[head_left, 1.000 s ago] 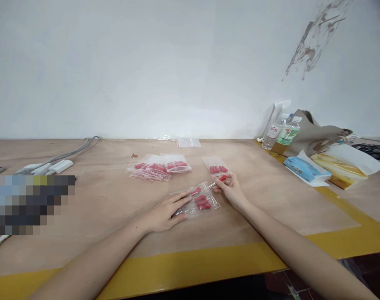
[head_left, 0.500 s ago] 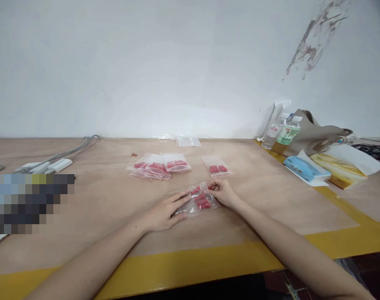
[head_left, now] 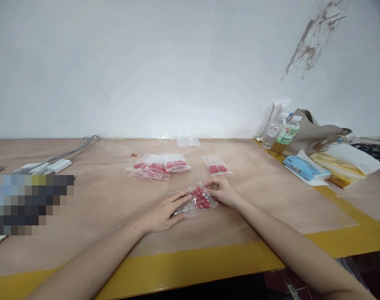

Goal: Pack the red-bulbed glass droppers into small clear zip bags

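My left hand (head_left: 164, 212) lies flat on the near end of a clear bag (head_left: 196, 201), fingers spread, pinning it to the counter (head_left: 271, 196). My right hand (head_left: 222, 192) is at the bag's far end, fingers curled and pinching its edge. The bag lies between my two hands near the counter's middle and holds several red caps (head_left: 200, 199), too bunched to count.

Just beyond my right hand lies one more bag (head_left: 216, 166) with a row of red pieces; I make out about four. To its left is a pile of bags (head_left: 158, 166), overlapping, at least three, all with red pieces inside. Farther back near the wall lies one empty-looking clear bag (head_left: 188, 142).

At the far left run grey cables (head_left: 67, 153) with two white blocks (head_left: 49, 167). At the far right stand two bottles (head_left: 280, 132) beside a beige sack (head_left: 318, 135), with a blue pack (head_left: 304, 168) and a yellow pack (head_left: 336, 165) in front.
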Tool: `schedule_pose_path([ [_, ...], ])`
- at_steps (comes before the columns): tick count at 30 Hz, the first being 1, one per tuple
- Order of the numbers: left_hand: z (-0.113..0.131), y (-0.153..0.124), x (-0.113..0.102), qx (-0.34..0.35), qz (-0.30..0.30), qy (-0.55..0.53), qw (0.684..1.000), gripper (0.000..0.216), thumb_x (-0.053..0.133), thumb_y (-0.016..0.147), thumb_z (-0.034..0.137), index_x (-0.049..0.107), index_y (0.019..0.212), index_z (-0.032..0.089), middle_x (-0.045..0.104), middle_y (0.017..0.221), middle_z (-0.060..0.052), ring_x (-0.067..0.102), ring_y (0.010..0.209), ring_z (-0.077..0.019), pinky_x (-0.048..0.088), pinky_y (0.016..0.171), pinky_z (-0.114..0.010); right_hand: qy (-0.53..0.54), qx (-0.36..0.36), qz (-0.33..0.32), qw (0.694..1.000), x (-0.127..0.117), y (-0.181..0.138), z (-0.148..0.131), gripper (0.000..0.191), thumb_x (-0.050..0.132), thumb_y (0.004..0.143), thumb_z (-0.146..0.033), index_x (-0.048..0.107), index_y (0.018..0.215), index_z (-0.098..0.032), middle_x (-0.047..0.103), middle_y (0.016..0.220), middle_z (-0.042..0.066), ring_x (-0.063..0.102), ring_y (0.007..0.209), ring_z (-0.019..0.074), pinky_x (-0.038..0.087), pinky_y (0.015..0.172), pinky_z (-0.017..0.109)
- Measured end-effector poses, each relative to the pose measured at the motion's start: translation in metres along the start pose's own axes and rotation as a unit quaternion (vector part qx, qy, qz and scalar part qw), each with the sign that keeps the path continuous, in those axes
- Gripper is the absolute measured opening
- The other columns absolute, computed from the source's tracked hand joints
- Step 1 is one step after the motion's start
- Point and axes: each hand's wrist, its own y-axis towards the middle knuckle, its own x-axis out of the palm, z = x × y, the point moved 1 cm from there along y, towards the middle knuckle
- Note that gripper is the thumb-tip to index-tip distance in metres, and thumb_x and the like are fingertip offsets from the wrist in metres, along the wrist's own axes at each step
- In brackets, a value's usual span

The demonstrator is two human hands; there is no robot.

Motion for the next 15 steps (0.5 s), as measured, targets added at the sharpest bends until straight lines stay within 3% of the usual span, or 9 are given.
schedule_pose_path([
  [5, 0.0, -0.0001, 0.0003, -0.002, 0.001, -0.004, 1.0, 0.052, 0.042, 0.088, 0.036, 0.023, 0.136, 0.028, 0.025, 0.142, -0.004, 0.027, 0.128, -0.0231, 0.028, 0.103, -0.041, 0.032, 0.019, -0.063, 0.997, -0.0004, 0.0004, 0.0005, 0.034, 0.073, 0.051, -0.04, 0.063, 0.072, -0.015, 0.064, 0.059, -0.002, 0.058, 0.052, 0.0113, 0.045, 0.05, 0.023],
  [10, 0.0008, 0.0002, 0.0006, -0.009, 0.001, -0.006, 1.0, 0.052, 0.042, 0.088, 0.035, 0.024, 0.136, 0.027, 0.025, 0.142, -0.005, 0.026, 0.128, -0.0228, 0.027, 0.104, -0.041, 0.029, -0.02, -0.003, 0.999, 0.0012, 0.0034, -0.0012, 0.034, 0.073, 0.049, -0.041, 0.066, 0.072, -0.016, 0.065, 0.066, 0.0, 0.06, 0.06, 0.0125, 0.048, 0.056, 0.025],
  [15, 0.0008, -0.0004, 0.0004, -0.004, 0.006, -0.016, 1.0, 0.051, 0.042, 0.088, 0.035, 0.025, 0.136, 0.027, 0.025, 0.142, -0.005, 0.027, 0.128, -0.0233, 0.028, 0.103, -0.041, 0.03, 0.048, -0.066, 0.996, -0.0004, 0.0016, -0.0038, 0.037, 0.072, 0.052, -0.041, 0.067, 0.08, -0.017, 0.065, 0.059, -0.002, 0.057, 0.05, 0.0097, 0.044, 0.046, 0.02],
])
